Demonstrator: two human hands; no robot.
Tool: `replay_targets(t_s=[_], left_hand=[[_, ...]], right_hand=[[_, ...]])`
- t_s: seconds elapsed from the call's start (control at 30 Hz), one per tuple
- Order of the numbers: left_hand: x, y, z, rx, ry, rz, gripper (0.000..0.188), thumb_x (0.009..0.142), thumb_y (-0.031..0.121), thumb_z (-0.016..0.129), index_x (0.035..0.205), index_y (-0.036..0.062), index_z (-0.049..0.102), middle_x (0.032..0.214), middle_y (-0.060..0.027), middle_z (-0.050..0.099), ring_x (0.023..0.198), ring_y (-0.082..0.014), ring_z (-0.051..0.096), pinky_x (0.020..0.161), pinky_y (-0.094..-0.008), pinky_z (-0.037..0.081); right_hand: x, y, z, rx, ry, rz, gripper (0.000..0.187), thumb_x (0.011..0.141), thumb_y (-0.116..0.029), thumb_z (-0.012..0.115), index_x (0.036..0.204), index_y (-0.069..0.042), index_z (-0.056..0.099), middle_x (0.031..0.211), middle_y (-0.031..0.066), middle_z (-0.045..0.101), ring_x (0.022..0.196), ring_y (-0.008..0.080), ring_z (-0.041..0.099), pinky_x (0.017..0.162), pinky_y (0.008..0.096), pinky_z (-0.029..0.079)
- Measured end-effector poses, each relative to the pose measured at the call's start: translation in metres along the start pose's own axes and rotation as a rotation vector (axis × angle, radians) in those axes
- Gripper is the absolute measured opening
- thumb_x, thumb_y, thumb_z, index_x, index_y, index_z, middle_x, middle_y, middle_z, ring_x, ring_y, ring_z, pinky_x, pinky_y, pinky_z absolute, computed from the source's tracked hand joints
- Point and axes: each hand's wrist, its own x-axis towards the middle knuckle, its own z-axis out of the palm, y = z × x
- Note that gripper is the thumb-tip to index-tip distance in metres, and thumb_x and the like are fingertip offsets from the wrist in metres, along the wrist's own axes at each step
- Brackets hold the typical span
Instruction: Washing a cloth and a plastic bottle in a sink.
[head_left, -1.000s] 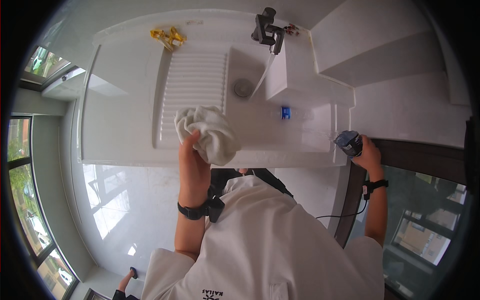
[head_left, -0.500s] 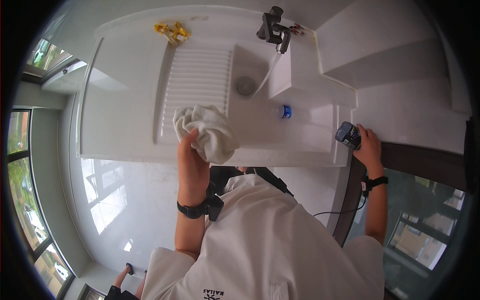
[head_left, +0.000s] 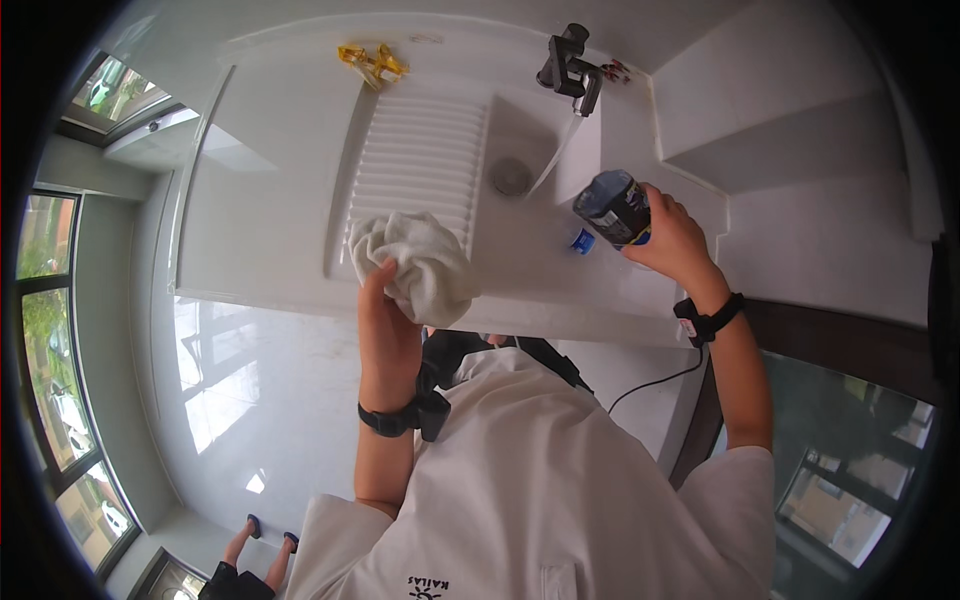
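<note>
My left hand (head_left: 386, 330) grips a bunched off-white cloth (head_left: 418, 265), thumb on top, held over the near end of the ribbed washboard (head_left: 415, 160). My right hand (head_left: 675, 235) is wrapped round a dark, see-through container (head_left: 612, 208) with a printed label. That container is tilted above the right side of the sink basin (head_left: 510, 245), its wide end toward the left. Just below it, a small clear piece with a blue label (head_left: 582, 241) lies in the basin. Water runs from the dark grey faucet (head_left: 572, 72) toward the round drain (head_left: 511, 176).
Crumpled yellow packaging (head_left: 373, 64) lies on the back ledge behind the washboard. Small red and dark items (head_left: 615, 70) sit beside the faucet. A cable (head_left: 655, 381) hangs from my right wristband. At lower left, another person's legs (head_left: 262, 560) show on the floor.
My right hand has brought the dark container from the counter's right edge leftward over the basin. My left hand still holds the cloth. The whole view has shifted slightly.
</note>
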Motion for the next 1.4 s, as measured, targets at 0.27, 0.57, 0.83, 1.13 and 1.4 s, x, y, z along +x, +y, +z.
replay_targets(t_s=[0.27, 0.57, 0.83, 1.13, 1.4], left_hand=[[-0.013, 0.005, -0.007, -0.025, 0.055, 0.091, 0.053, 0.095, 0.027, 0.056, 0.141, 0.0038, 0.042, 0.135, -0.0113, 0.055, 0.126, -0.0254, 0.053, 0.104, -0.0418, 0.045], [-0.028, 0.01, -0.013, -0.062, 0.102, 0.151, 0.054, 0.095, 0.027, 0.056, 0.141, 0.0034, 0.042, 0.136, -0.0112, 0.054, 0.127, -0.0256, 0.053, 0.105, -0.042, 0.044], [-0.03, 0.006, -0.016, -0.079, 0.104, 0.149, 0.054, 0.095, 0.026, 0.056, 0.141, 0.0039, 0.042, 0.136, -0.0113, 0.054, 0.127, -0.0256, 0.053, 0.105, -0.0422, 0.044], [-0.029, 0.007, -0.009, -0.063, 0.059, 0.113, 0.056, 0.094, 0.028, 0.057, 0.142, 0.0047, 0.041, 0.135, -0.0104, 0.055, 0.127, -0.0248, 0.052, 0.104, -0.0411, 0.044], [-0.028, 0.007, -0.009, -0.035, 0.07, 0.116, 0.055, 0.094, 0.029, 0.057, 0.142, 0.005, 0.042, 0.135, -0.01, 0.055, 0.126, -0.0241, 0.053, 0.103, -0.0404, 0.044]], right_hand=[[0.085, -0.029, 0.067, 0.674, 0.124, 0.024, 0.089, 0.065, -0.03, 0.084, 0.129, 0.009, 0.036, 0.119, 0.0237, 0.062, 0.109, 0.0345, 0.064, 0.094, 0.0366, 0.05], [0.128, -0.029, 0.107, 1.101, 0.324, -0.034, 0.076, 0.068, -0.015, 0.085, 0.124, 0.006, 0.039, 0.12, 0.0165, 0.06, 0.11, 0.0215, 0.062, 0.094, 0.0328, 0.05], [0.128, -0.039, 0.09, 1.246, 0.269, -0.131, 0.064, 0.07, -0.006, 0.084, 0.122, 0.002, 0.048, 0.113, 0.0111, 0.063, 0.102, 0.0179, 0.064, 0.091, 0.0326, 0.052], [0.136, -0.03, 0.095, 1.213, 0.318, -0.116, 0.064, 0.07, -0.006, 0.084, 0.121, 0.003, 0.046, 0.115, 0.012, 0.062, 0.104, 0.0176, 0.063, 0.091, 0.0325, 0.052], [0.135, -0.033, 0.099, 1.219, 0.381, -0.121, 0.067, 0.07, -0.007, 0.084, 0.122, 0.004, 0.044, 0.116, 0.0132, 0.062, 0.103, 0.0182, 0.063, 0.091, 0.0323, 0.052]])
